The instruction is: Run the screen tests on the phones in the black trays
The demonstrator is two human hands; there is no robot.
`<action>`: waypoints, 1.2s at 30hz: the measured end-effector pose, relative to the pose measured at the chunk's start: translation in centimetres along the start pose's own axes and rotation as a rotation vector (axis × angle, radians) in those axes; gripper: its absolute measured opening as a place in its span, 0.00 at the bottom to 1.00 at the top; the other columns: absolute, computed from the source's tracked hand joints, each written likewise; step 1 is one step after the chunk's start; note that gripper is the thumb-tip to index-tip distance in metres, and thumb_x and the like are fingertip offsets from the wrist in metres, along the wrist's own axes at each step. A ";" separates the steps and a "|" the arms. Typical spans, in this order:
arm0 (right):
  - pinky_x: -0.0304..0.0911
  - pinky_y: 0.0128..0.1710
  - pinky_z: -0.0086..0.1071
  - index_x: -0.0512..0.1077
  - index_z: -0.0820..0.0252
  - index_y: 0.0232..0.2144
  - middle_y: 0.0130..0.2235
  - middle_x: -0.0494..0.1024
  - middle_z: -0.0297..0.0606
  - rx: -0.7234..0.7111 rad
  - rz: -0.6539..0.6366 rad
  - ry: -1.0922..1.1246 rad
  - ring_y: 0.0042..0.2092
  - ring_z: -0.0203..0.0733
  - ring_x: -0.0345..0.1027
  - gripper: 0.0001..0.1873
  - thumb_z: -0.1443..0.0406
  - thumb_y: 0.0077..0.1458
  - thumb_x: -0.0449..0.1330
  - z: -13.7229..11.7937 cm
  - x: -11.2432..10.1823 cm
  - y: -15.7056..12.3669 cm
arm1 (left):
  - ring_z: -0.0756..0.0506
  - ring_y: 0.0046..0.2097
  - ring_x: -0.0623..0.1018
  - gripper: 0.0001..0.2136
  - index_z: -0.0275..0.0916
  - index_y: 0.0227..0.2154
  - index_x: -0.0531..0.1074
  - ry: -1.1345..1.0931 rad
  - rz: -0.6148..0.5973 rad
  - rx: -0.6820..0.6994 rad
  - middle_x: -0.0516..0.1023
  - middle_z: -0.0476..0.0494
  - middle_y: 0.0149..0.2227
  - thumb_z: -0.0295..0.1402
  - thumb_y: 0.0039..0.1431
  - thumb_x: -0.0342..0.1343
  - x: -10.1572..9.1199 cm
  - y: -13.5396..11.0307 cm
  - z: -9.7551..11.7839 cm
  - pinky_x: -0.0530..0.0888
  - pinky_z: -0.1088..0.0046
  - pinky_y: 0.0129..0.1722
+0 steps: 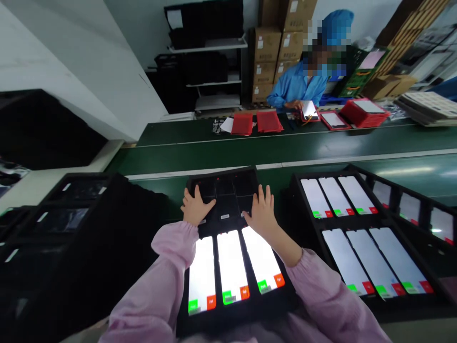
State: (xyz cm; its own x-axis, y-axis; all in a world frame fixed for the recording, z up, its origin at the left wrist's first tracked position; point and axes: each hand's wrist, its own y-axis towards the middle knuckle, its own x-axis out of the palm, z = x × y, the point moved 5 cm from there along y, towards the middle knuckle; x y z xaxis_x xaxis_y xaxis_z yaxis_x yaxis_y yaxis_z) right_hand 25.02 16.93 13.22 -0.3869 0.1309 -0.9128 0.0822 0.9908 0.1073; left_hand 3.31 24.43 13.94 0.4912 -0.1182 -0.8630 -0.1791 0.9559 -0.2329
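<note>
In front of me is a black tray (246,317) with phones in two rows. Its near row has three lit phones (232,257) with white screens and green and red boxes at the bottom. Several dark-screened phones (224,202) fill the far row, some bearing small white labels. My left hand (194,206) rests at the left side of the far row, fingers spread. At the right side of that row, my right hand (262,212) also has its fingers apart, thumb over a dark phone's lower end. Neither hand grips a phone.
Another black tray (310,224) of lit phones lies on the right. Stacked black trays (117,209) with dark phones stand left. Beyond a green work surface (178,152), a person in blue (300,83) handles a lit device near red sleeves (243,124). Cartons (266,47) stand behind.
</note>
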 end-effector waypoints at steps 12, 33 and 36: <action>0.42 0.69 0.73 0.59 0.78 0.70 0.74 0.52 0.65 0.075 -0.030 -0.058 0.76 0.75 0.35 0.45 0.55 0.57 0.59 -0.2 2.4 4.9 | 0.15 0.74 0.51 0.53 0.37 0.72 0.53 0.110 -0.088 0.012 0.41 0.15 0.76 0.48 0.45 0.67 1.3 3.1 -0.3 0.64 0.30 0.61; 0.35 0.70 0.73 0.59 0.88 0.68 0.74 0.42 0.72 0.211 -0.025 -0.131 0.77 0.73 0.29 0.43 0.60 0.59 0.62 -2.0 0.4 5.1 | 0.23 0.70 0.63 0.38 0.37 0.69 0.58 0.123 0.084 0.047 0.51 0.19 0.74 0.41 0.56 0.60 0.2 1.9 1.1 0.68 0.40 0.62; 0.33 0.69 0.75 0.59 0.86 0.68 0.74 0.42 0.73 0.204 -0.022 -0.137 0.77 0.75 0.27 0.46 0.57 0.59 0.64 -1.6 1.1 5.1 | 0.25 0.69 0.65 0.36 0.38 0.68 0.60 0.129 0.113 0.024 0.53 0.20 0.73 0.40 0.56 0.61 0.5 2.0 1.2 0.69 0.43 0.61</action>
State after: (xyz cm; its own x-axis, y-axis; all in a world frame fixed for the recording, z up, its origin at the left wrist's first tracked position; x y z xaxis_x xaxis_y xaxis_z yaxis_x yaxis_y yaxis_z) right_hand 23.58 22.14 13.40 -0.2634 0.0901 -0.9605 0.2639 0.9644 0.0181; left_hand 4.25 26.61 13.64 0.3548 -0.0417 -0.9340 -0.2060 0.9710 -0.1216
